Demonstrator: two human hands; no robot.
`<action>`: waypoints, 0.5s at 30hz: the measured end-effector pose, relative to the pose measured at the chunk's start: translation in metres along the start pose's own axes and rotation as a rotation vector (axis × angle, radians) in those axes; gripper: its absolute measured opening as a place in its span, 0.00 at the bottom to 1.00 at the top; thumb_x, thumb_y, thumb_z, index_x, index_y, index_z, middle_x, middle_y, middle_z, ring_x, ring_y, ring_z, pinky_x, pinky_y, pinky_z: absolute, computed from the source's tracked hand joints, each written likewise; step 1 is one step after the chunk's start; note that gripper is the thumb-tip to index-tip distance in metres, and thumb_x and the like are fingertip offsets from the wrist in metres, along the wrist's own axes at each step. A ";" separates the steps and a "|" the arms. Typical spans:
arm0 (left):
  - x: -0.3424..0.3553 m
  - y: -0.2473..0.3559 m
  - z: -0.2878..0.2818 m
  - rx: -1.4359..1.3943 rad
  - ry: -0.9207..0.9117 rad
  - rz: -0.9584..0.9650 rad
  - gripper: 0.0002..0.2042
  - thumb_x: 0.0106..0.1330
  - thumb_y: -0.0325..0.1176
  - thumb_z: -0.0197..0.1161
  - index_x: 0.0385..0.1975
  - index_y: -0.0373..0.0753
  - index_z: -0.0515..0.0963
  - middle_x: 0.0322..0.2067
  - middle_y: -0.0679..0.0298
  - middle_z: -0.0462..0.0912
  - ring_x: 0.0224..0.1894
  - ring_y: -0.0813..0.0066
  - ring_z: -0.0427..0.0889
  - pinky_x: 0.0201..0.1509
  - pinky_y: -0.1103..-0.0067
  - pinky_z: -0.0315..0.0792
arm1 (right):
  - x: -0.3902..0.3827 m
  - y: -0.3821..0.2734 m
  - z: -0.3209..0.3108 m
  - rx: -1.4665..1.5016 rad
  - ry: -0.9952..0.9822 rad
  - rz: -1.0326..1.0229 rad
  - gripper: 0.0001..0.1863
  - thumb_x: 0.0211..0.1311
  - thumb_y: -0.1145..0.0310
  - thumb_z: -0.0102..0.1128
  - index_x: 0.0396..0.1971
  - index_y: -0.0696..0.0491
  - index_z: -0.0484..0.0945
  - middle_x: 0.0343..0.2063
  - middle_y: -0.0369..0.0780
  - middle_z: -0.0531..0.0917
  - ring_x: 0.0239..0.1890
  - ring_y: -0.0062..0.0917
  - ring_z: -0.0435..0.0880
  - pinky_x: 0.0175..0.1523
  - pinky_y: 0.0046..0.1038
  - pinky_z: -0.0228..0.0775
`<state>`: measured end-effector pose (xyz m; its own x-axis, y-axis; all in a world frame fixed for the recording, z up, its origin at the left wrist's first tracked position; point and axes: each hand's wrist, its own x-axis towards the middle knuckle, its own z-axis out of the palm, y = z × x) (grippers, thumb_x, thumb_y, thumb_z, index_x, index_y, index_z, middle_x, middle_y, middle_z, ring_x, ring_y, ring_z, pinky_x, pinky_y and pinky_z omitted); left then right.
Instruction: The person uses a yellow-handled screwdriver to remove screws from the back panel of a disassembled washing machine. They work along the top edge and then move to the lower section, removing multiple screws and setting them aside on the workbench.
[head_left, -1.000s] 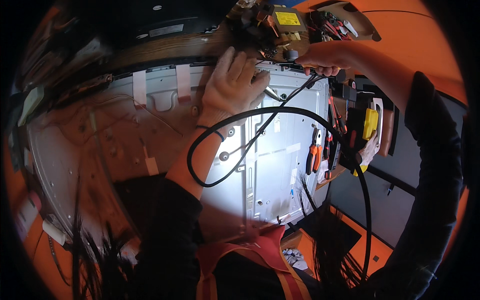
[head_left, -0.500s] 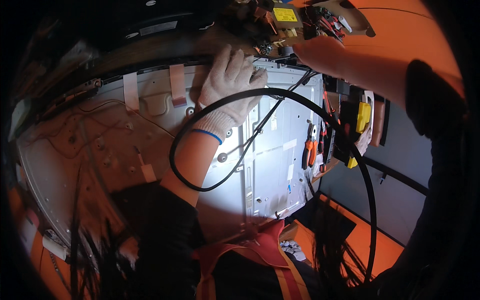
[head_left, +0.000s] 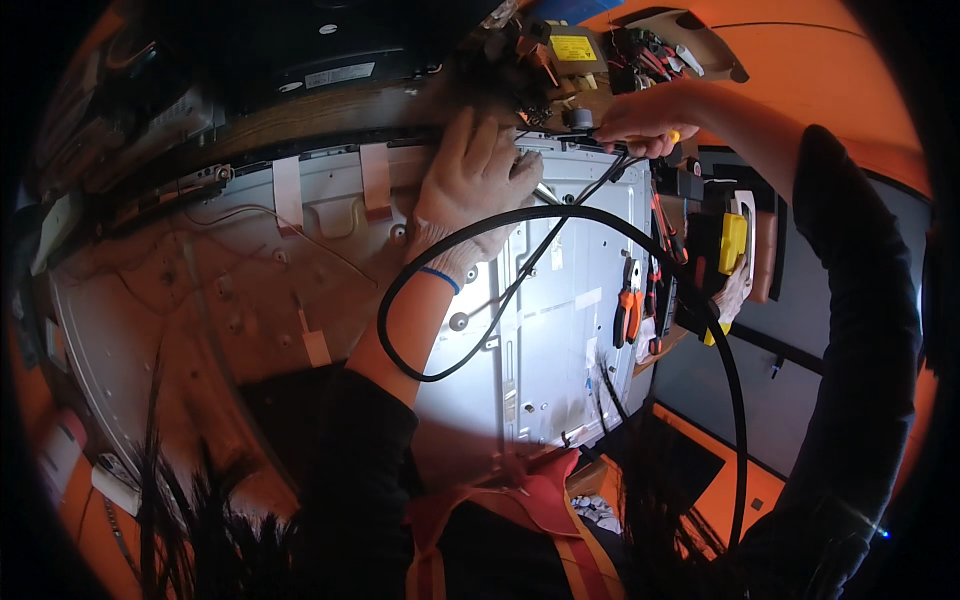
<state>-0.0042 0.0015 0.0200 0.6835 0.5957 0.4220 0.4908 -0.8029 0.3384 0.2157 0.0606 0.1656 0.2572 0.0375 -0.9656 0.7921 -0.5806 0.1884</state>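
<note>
Left hand (head_left: 478, 185), gloved, fingers spread, pressing flat on metal panel (head_left: 560, 330) top edge, steadying it. Right hand (head_left: 640, 120) fingers clamping yellow-handled tool (head_left: 672, 136) at panel's upper corner. Black cable (head_left: 640, 230) looping over wrist.

One grey metal back panel (head_left: 560, 340) lies there, with three pale ribbon strips (head_left: 375, 180) along its top edge, one looping black cable (head_left: 640, 225), and one orange-handled pliers (head_left: 628, 312).
</note>
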 end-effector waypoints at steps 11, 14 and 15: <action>-0.001 0.001 -0.003 0.039 -0.064 0.014 0.18 0.59 0.51 0.60 0.47 0.55 0.80 0.54 0.60 0.75 0.61 0.62 0.67 0.73 0.62 0.49 | 0.014 0.004 0.032 -1.375 0.686 -0.274 0.12 0.58 0.70 0.61 0.40 0.59 0.75 0.30 0.44 0.83 0.35 0.36 0.86 0.34 0.33 0.80; 0.000 0.000 -0.001 -0.006 -0.025 0.006 0.15 0.57 0.45 0.64 0.43 0.51 0.79 0.51 0.59 0.76 0.59 0.61 0.69 0.71 0.61 0.56 | -0.001 0.002 0.056 -1.134 0.783 -0.331 0.11 0.61 0.68 0.59 0.39 0.60 0.76 0.31 0.46 0.83 0.36 0.36 0.85 0.33 0.34 0.81; 0.001 0.000 0.000 -0.004 0.058 0.008 0.15 0.55 0.43 0.66 0.41 0.49 0.79 0.49 0.58 0.76 0.58 0.60 0.71 0.69 0.61 0.59 | -0.004 0.002 0.060 -0.979 0.783 -0.302 0.13 0.62 0.66 0.58 0.40 0.60 0.76 0.31 0.46 0.83 0.35 0.35 0.85 0.32 0.33 0.81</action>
<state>-0.0036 0.0024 0.0202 0.6550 0.5896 0.4727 0.4829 -0.8077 0.3383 0.1827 0.0102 0.1592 -0.0119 0.7202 -0.6937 0.8635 0.3572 0.3560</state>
